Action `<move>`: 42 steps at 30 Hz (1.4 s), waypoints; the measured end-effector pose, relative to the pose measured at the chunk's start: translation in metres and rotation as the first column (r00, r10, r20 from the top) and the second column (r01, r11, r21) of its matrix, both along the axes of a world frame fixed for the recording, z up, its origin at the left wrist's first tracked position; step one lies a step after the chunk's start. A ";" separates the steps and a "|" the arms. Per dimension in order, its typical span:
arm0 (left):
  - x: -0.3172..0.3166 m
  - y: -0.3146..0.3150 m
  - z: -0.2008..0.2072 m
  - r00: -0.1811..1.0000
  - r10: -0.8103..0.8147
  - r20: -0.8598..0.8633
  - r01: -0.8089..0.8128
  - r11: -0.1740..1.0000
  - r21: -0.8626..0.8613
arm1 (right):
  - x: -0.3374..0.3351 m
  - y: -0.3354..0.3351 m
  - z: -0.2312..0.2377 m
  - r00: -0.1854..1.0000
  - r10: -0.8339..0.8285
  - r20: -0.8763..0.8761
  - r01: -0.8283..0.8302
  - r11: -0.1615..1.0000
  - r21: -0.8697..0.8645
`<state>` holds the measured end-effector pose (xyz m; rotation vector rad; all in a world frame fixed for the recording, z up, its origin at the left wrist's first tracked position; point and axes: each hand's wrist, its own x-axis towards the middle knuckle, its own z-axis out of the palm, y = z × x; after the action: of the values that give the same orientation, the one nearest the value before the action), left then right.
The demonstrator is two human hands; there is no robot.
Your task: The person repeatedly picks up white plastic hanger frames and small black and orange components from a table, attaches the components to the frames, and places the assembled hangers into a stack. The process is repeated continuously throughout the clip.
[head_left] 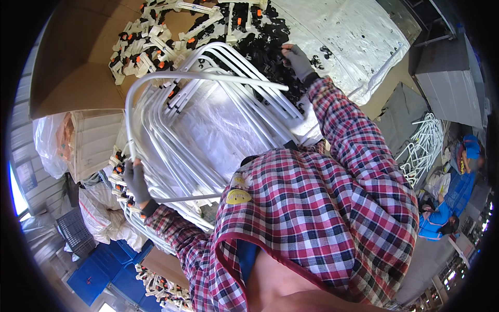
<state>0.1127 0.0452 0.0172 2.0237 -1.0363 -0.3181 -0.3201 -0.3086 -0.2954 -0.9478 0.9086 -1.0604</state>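
My left hand (136,183), in a grey glove with bare fingertips, is closed around a bent white tube (171,75). This tube arches over a stack of similar U-shaped white tubes (179,151) lying in front of me. My right hand (299,62), gloved the same way, reaches to the edge of a heap of small black clips (260,52). Its fingers are curled together; whatever they may hold blends into the dark heap. Several of the stacked tubes carry small black pieces near their ends.
Cream plastic brackets with black and orange parts (150,44) are heaped at the far left beside a cardboard box (78,62). White sheeting (353,47) covers the work surface. More white tubes (423,145) lie at the right, near people in blue. Blue crates (99,273) stand lower left.
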 end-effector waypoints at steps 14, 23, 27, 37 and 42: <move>0.019 -0.034 -0.021 0.997 -0.004 -0.078 -0.004 0.995 -0.101 | -0.020 0.059 -0.001 0.757 -0.092 0.646 -0.138 0.945 0.296; 0.015 -0.044 -0.013 0.987 -0.093 -0.133 0.087 0.995 -0.045 | -0.017 0.041 0.026 0.898 0.196 0.393 -0.233 0.971 0.048; 0.030 -0.036 -0.014 0.979 -0.124 -0.165 0.120 0.992 -0.031 | -0.034 0.035 0.039 0.915 0.360 0.182 -0.362 0.932 -0.020; 0.036 -0.036 -0.070 0.839 -0.199 0.507 0.155 0.980 0.127 | -0.080 0.048 0.076 0.665 0.702 -0.255 -0.740 0.666 -0.094; 0.041 -0.047 -0.078 0.951 -0.108 0.290 0.079 0.991 0.110 | -0.087 0.063 0.114 0.597 0.780 -0.188 -0.802 0.587 -0.113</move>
<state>0.1534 -0.0016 -0.0609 2.1574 -1.3267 -0.1174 -0.4073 -0.2458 -0.1818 -1.4088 0.3657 -0.2946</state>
